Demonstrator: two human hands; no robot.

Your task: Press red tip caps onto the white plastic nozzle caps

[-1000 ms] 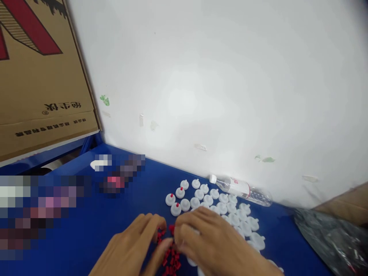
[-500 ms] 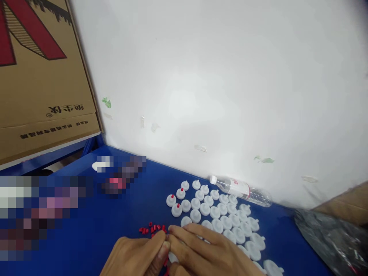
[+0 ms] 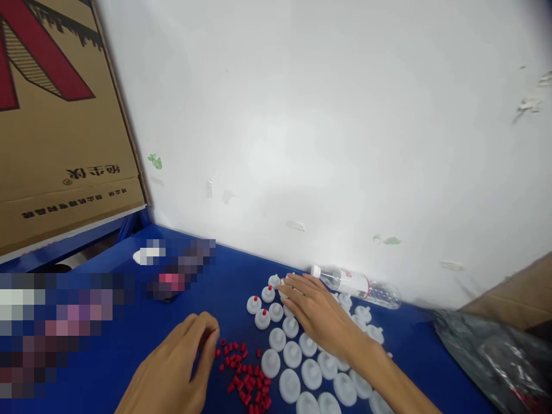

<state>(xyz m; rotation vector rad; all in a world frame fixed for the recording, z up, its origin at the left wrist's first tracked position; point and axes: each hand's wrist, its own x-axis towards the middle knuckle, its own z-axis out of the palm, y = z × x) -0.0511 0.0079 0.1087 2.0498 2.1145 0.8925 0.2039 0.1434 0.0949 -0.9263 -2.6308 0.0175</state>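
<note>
Numerous white round nozzle caps (image 3: 290,385), each with a short nub, are spread over the blue table. Three of them, like this white cap (image 3: 254,305) at the far left of the group, have a red tip on the nub. A pile of small red tip caps (image 3: 245,379) lies between my hands. My left hand (image 3: 176,368) is left of this pile, thumb and forefinger pinched together; whatever is between them is hidden. My right hand (image 3: 317,316) reaches over the far rows, its fingertips on a white nozzle cap (image 3: 283,290) beside the red-tipped ones, thumb hidden.
A clear plastic bottle (image 3: 356,283) lies along the wall behind the white caps. A dark plastic bag (image 3: 487,351) is at the right, a cardboard box (image 3: 64,144) at the left. Blurred-out items and a white object (image 3: 138,256) are on the table's left side.
My hands were together over the red pile and have come apart. The right hand moved forward to the far white caps; the left hand moved left, uncovering the red pile.
</note>
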